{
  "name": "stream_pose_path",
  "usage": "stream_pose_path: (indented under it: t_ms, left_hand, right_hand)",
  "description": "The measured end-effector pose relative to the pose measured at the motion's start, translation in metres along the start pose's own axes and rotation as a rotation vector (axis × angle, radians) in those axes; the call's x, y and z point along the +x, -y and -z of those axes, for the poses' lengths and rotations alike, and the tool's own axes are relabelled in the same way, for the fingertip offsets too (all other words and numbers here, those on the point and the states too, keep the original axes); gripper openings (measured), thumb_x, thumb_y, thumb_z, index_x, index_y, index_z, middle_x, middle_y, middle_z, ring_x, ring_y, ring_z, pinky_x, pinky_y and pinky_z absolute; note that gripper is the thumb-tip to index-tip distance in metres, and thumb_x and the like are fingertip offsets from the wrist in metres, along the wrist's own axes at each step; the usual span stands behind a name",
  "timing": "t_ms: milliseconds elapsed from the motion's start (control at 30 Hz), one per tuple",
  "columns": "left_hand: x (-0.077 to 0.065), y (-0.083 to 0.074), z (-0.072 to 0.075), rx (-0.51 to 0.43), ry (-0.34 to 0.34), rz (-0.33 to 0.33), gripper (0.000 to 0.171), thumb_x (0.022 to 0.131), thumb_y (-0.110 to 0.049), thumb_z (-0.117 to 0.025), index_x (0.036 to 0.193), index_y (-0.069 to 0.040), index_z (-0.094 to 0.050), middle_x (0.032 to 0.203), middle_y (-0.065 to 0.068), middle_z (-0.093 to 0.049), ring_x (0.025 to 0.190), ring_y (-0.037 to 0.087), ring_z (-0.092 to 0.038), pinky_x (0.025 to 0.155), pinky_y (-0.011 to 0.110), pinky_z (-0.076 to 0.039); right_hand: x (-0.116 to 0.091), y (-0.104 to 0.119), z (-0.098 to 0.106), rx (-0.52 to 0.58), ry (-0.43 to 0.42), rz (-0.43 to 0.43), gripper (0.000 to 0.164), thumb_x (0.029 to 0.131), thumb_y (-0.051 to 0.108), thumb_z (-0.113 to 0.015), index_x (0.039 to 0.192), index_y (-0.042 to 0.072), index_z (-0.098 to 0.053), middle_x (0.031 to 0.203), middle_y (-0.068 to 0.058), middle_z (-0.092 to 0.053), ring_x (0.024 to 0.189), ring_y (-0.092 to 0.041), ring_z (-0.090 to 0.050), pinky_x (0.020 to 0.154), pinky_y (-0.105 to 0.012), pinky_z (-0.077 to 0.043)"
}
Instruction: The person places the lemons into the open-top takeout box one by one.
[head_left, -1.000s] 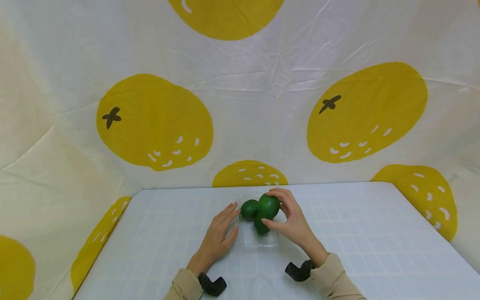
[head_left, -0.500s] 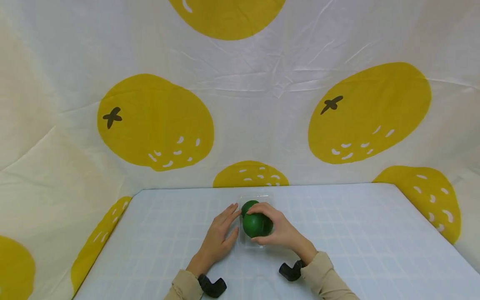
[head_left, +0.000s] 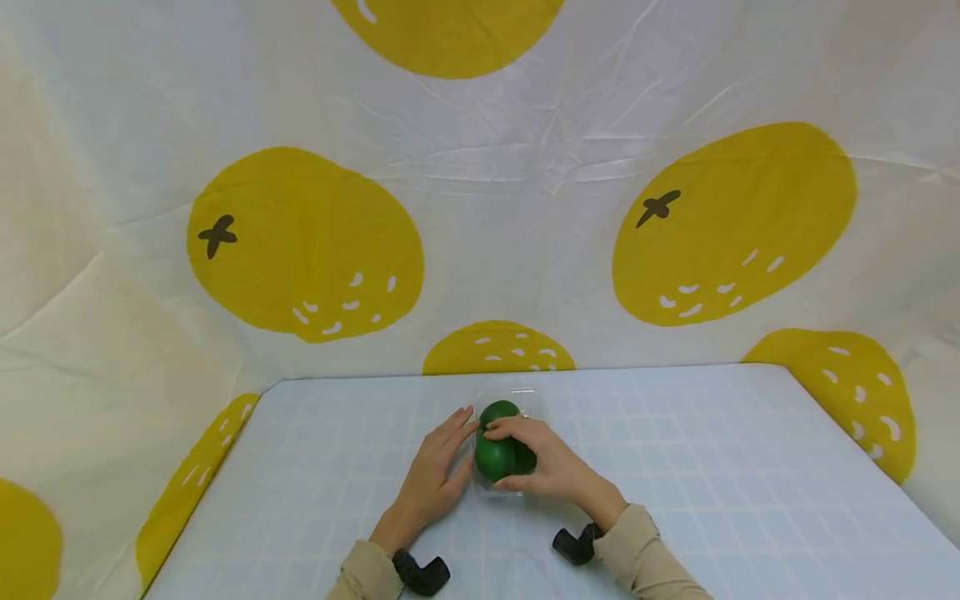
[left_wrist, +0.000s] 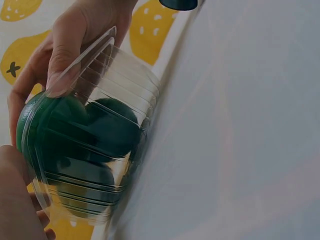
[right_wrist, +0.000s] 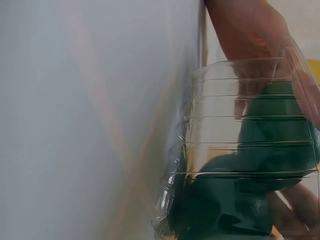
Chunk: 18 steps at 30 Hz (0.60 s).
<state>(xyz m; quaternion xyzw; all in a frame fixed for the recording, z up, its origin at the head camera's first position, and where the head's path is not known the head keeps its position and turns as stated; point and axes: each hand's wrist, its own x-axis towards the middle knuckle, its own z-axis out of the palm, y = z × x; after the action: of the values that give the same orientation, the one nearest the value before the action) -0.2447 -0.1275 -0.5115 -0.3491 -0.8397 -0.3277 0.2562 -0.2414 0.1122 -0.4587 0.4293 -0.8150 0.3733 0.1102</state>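
Note:
A clear plastic box [head_left: 531, 400] stands on the table, with smooth green oval fruits, like limes or avocados, in it. My right hand [head_left: 551, 462] grips one green fruit [head_left: 495, 460] from the right, its thumb at the near side and fingers over the far side. Behind lies a second green fruit [head_left: 498, 411]. Part of a third green fruit [head_left: 527, 457] shows under the right hand. My left hand [head_left: 431, 475] rests along the left side of the box, fingers straight, fingertips at its wall. Through the ribbed wall, the left wrist view shows a lower green fruit [left_wrist: 114, 129].
A pale checked cloth [head_left: 337, 467] covers the table. Behind and at the sides hangs a white curtain [head_left: 517, 208] printed with big yellow fruits. Black curved pieces [head_left: 422, 575] sit at both wrists by the beige sleeves.
My right hand has brought its green fruit left and toward me, from the box's far right side to its near left part. My left hand has stayed by the box.

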Motion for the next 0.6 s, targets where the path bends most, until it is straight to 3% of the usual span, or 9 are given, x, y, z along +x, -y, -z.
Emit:
stream_pose_path:
  t_ms: [200,467,600]
  left_hand:
    - [0.0,0.0004,0.0009,-0.007,0.02,0.02,0.049,0.094,-0.015,-0.056,0.142,-0.006,-0.053,0.153,0.011,-0.043,0.141,0.03,-0.038,0.108,0.054,-0.036]
    - [0.0001,0.0005,0.0012,-0.012,0.026,0.027,0.049,0.094,-0.016,-0.056,0.142,-0.007,-0.052,0.154,0.01,-0.042,0.142,0.03,-0.037,0.109,0.054,-0.036]
    - [0.0002,0.0004,0.0011,-0.01,0.029,0.028,0.049,0.094,-0.016,-0.056,0.142,-0.007,-0.053,0.154,0.01,-0.042,0.142,0.03,-0.037,0.109,0.055,-0.036]
  right_hand:
    - [0.0005,0.0034,0.0018,0.009,0.054,-0.01,0.046,0.081,0.027,-0.083,0.123,0.019,-0.067,0.138,-0.008,-0.058,0.131,-0.029,-0.049,0.107,-0.065,-0.032]
    - [-0.0009,0.0063,0.0017,0.002,0.071,-0.056,0.037,0.086,0.031,-0.078,0.12,0.024,-0.068,0.135,-0.006,-0.056,0.125,-0.028,-0.051,0.098,-0.054,-0.047]
    - [-0.0003,0.0048,0.0001,-0.041,0.058,-0.01,0.036,0.084,0.03,-0.08,0.117,0.022,-0.069,0.13,-0.006,-0.06,0.123,-0.028,-0.053,0.102,-0.058,-0.042]
